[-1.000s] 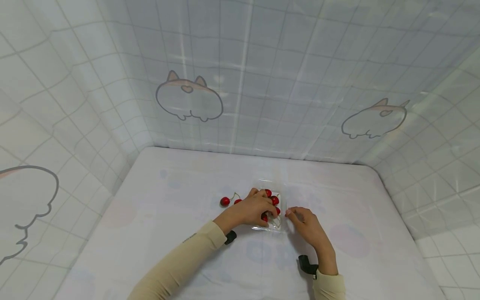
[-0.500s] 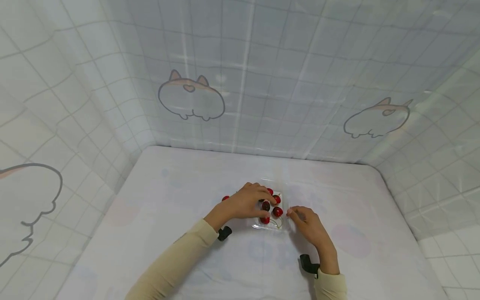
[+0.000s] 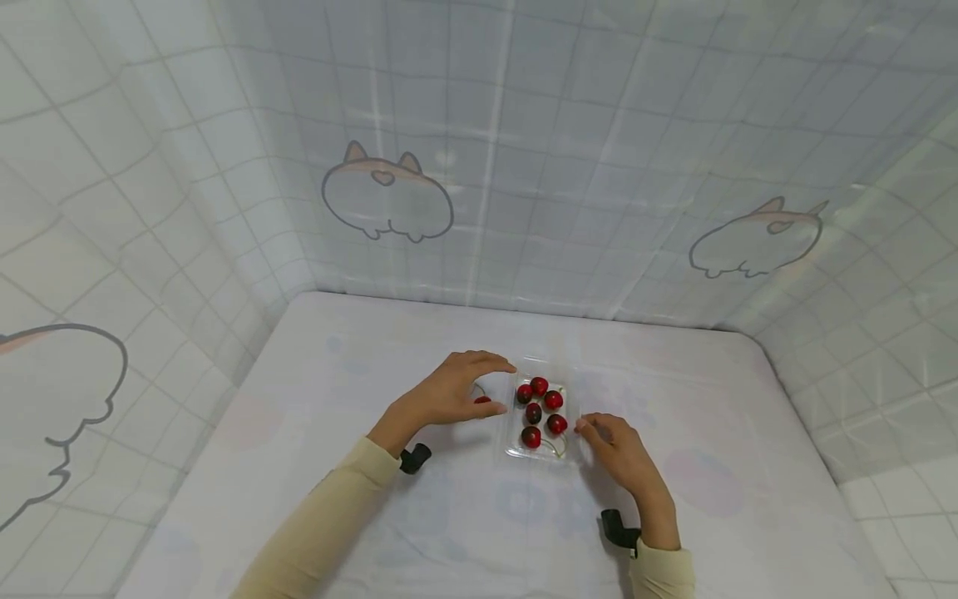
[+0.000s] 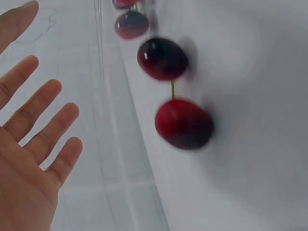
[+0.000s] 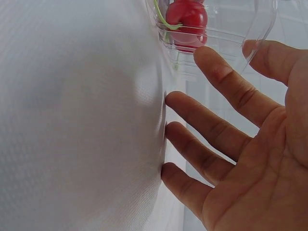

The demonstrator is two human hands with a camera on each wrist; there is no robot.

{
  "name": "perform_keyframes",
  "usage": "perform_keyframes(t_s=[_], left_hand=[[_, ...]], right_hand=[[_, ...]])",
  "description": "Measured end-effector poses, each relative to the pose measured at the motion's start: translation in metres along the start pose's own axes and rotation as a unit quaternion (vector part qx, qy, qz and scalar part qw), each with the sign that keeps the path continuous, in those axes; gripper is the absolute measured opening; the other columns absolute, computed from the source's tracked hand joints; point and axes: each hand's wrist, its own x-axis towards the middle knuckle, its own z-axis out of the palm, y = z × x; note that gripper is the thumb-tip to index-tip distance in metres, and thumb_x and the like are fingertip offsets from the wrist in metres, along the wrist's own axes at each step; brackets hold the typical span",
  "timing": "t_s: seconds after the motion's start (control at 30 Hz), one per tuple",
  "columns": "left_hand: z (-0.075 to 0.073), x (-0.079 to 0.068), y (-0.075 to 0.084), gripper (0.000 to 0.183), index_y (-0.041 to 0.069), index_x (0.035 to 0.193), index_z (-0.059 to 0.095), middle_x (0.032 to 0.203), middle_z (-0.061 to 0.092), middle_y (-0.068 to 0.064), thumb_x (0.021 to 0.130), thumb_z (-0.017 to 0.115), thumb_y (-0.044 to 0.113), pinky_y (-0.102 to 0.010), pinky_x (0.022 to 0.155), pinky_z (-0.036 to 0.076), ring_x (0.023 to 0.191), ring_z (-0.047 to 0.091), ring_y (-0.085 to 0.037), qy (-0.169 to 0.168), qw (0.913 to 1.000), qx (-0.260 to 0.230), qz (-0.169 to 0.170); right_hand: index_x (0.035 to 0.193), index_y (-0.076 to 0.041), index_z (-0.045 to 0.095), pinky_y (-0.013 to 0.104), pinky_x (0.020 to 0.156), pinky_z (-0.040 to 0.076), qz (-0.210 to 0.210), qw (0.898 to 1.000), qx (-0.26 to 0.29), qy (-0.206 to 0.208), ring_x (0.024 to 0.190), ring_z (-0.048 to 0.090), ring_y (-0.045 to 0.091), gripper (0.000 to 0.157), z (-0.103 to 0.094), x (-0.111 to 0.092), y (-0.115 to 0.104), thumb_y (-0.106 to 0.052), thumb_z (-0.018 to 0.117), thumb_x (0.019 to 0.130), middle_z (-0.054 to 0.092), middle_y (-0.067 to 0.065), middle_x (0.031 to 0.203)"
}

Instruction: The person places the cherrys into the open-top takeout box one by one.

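Note:
A shallow clear plastic box (image 3: 535, 455) holds several red cherries (image 3: 533, 413), some with green stems. My left hand (image 3: 445, 393) hovers just left of it, thumb and fingers spread, with nothing between them. Under that hand a loose cherry (image 3: 482, 400) partly shows. The left wrist view has two loose cherries, a redder one (image 4: 184, 123) and a darker one (image 4: 162, 58), on the white surface beside the open palm. My right hand (image 3: 617, 453) pinches the box's right rim between thumb and index finger; its other fingertips (image 5: 174, 98) rest at the cloth.
A white cloth (image 3: 359, 349) with faint coloured patches covers the tabletop. Tile-patterned curtains (image 3: 554, 166) with animal drawings rise behind and at both sides. A black wrist mount (image 3: 416, 457) sits at the left wrist, another (image 3: 617, 528) at the right.
My left hand has drawn back leftward out of the box, its fingers spreading and leaving the cherries inside in view. The right hand has stayed at the box's rim.

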Motion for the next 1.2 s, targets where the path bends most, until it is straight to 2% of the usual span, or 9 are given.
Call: perform_keyframes(t_s=[0.23, 0.4, 0.6, 0.9, 1.2], left_hand=[[-0.009, -0.017, -0.016, 0.064, 0.024, 0.146, 0.054, 0.15, 0.047, 0.004, 0.09, 0.074, 0.048, -0.054, 0.114, 0.027, 0.141, 0.038, -0.02, 0.026, 0.9991, -0.013, -0.031], [-0.012, -0.028, -0.025, 0.065, 0.024, 0.145, 0.054, 0.15, 0.048, 0.004, 0.088, 0.077, 0.044, -0.055, 0.113, 0.028, 0.141, 0.039, -0.02, 0.044, 0.9979, -0.018, -0.045], [-0.013, -0.037, -0.033, 0.067, 0.023, 0.146, 0.054, 0.15, 0.047, 0.003, 0.087, 0.078, 0.044, -0.056, 0.114, 0.025, 0.141, 0.038, -0.022, 0.047, 0.9961, -0.032, -0.068], [-0.011, -0.043, -0.038, 0.067, 0.03, 0.146, 0.052, 0.151, 0.046, 0.005, 0.087, 0.077, 0.049, -0.054, 0.115, 0.025, 0.14, 0.038, -0.023, 0.048, 0.9948, -0.046, -0.078], [0.0, -0.043, -0.044, 0.068, 0.027, 0.145, 0.054, 0.149, 0.048, 0.005, 0.085, 0.081, 0.044, -0.055, 0.114, 0.026, 0.138, 0.04, -0.022, 0.059, 0.9946, -0.053, -0.068]], right_hand=[[0.122, -0.006, 0.069, 0.062, 0.108, 0.034, -0.003, 1.0, 0.005, -0.004, 0.134, 0.045, 0.039, 0.041, 0.0, 0.0, 0.003, -0.04, 0.055, 0.104, 0.062, 0.015, 0.131], [0.121, -0.006, 0.069, 0.062, 0.108, 0.034, 0.0, 1.0, 0.004, -0.004, 0.134, 0.045, 0.04, 0.038, -0.001, 0.0, 0.003, -0.037, 0.057, 0.104, 0.063, 0.015, 0.13], [0.12, -0.006, 0.07, 0.063, 0.108, 0.034, 0.002, 1.0, 0.003, -0.006, 0.133, 0.046, 0.04, 0.036, -0.002, 0.0, 0.003, -0.036, 0.057, 0.104, 0.063, 0.015, 0.13], [0.119, -0.006, 0.07, 0.062, 0.109, 0.032, -0.01, 1.0, 0.007, -0.005, 0.134, 0.045, 0.039, 0.037, -0.003, 0.001, 0.002, -0.036, 0.056, 0.105, 0.063, 0.014, 0.129], [0.119, -0.006, 0.07, 0.064, 0.108, 0.033, -0.013, 1.0, 0.007, -0.005, 0.134, 0.045, 0.039, 0.038, -0.001, 0.002, 0.002, -0.038, 0.056, 0.104, 0.062, 0.015, 0.13]])
